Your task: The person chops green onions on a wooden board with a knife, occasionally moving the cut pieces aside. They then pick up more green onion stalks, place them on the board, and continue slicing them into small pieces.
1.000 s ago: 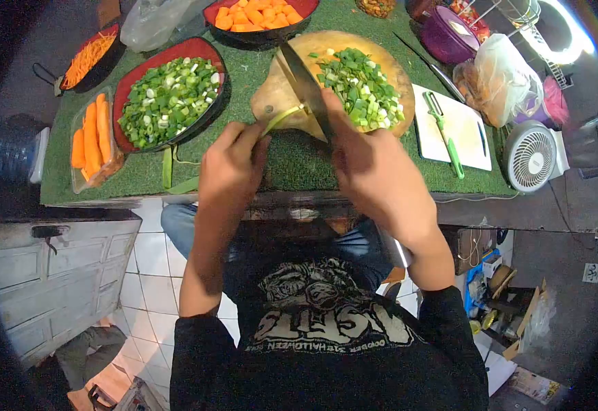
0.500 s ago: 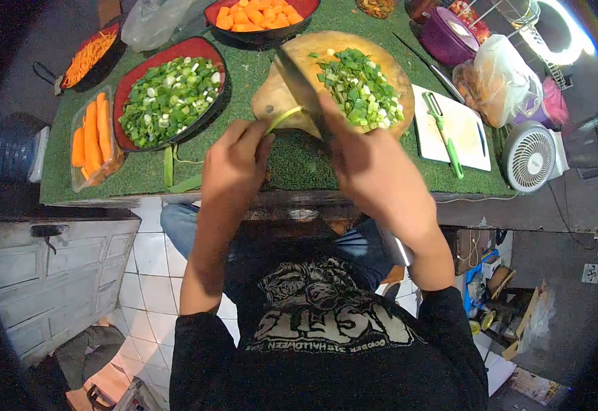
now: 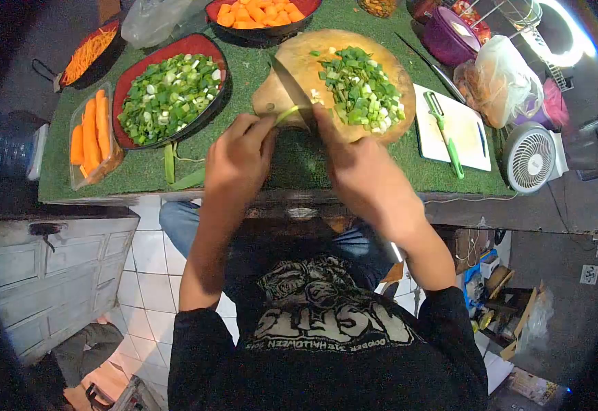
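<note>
A round wooden cutting board (image 3: 299, 55) lies on the green-covered table, its handle end towards me. My right hand (image 3: 367, 168) is closed round a knife (image 3: 290, 83), whose blade slants up and left over the board's near left part. Pinched in my left hand (image 3: 240, 151) is a pale green spring onion stalk (image 3: 289, 111); its far end meets the blade. A few small pale pieces lie just right of the blade. Chopped spring onion (image 3: 367, 92) is heaped on the board's right half. The knife's grip is mostly hidden by my right hand.
Left stands a red-lined bowl (image 3: 129, 77) of chopped spring onion, beside a clear tub of carrots (image 3: 92, 133). Another bowl holds carrot chunks (image 3: 261, 12). On the right are a white board (image 3: 473, 140), a green peeler (image 3: 445, 130), a small fan (image 3: 530, 157) and a long knife (image 3: 436, 68).
The knife blade has shifted slightly down at the stalk, and my right hand has moved a little left and down. Small pale pieces now show beside the blade. My left hand keeps its hold.
</note>
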### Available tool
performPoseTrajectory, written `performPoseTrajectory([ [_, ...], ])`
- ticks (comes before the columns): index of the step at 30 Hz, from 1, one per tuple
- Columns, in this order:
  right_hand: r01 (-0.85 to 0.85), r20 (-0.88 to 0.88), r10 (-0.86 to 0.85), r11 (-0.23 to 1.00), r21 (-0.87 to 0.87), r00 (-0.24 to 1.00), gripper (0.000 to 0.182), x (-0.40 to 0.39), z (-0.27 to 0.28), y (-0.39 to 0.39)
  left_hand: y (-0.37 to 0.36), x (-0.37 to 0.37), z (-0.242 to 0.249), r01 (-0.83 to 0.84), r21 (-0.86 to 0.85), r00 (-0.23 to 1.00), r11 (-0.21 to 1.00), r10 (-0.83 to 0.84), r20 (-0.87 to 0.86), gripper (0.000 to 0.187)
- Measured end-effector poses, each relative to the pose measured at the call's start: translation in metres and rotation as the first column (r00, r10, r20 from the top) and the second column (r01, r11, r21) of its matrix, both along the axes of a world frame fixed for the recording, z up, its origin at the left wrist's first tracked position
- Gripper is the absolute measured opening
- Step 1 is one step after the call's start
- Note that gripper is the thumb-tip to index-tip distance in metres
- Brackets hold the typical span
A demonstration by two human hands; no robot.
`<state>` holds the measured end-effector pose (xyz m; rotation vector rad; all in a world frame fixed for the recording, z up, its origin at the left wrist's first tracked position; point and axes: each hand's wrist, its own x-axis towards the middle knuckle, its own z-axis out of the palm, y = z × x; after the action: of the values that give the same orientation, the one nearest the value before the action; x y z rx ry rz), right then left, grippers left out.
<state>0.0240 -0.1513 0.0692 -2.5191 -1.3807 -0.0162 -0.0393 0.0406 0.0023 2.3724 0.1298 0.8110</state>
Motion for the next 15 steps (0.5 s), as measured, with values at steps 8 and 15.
performPoseTrajectory([
  [8,0.175,-0.162,-0.158,0.98,0.097,0.974,0.066,-0.001,0.024,0.002,-0.001,0.001,0.002,0.002,0.017,0.999,1.0,-0.001,-0.054,0.022],
  [15,0.212,-0.239,-0.214,0.977,-0.034,0.947,0.065,-0.003,0.022,0.003,0.0,0.006,0.003,0.034,-0.06,0.999,0.998,-0.035,-0.018,0.019],
])
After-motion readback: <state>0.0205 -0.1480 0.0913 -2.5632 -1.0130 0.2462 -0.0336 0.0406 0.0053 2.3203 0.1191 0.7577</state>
